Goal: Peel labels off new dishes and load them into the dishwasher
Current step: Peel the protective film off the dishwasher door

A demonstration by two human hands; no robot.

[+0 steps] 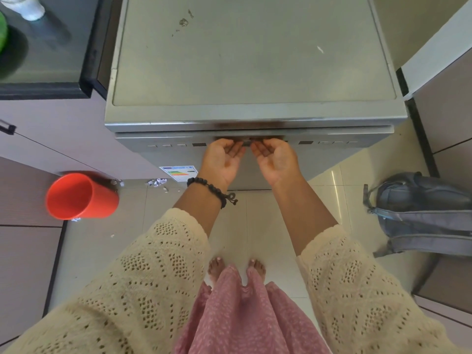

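Observation:
A silver freestanding dishwasher (252, 60) stands straight ahead with its door closed. Both my hands are palm-up at the recessed door handle (249, 139) in the middle of the control strip. The fingers of my left hand (224, 158) curl up into the handle recess. Beside it, my right hand (275, 159) hooks its fingers into the same recess. The fingertips are hidden inside the handle. An energy label (180, 171) sticks to the door front at lower left. No dishes are in view.
An orange bin (79, 196) stands on the floor at the left, with paper scraps (157, 182) near it. A grey backpack (424, 213) lies on the floor at the right. A dark counter (43, 60) is at upper left, cabinets on both sides.

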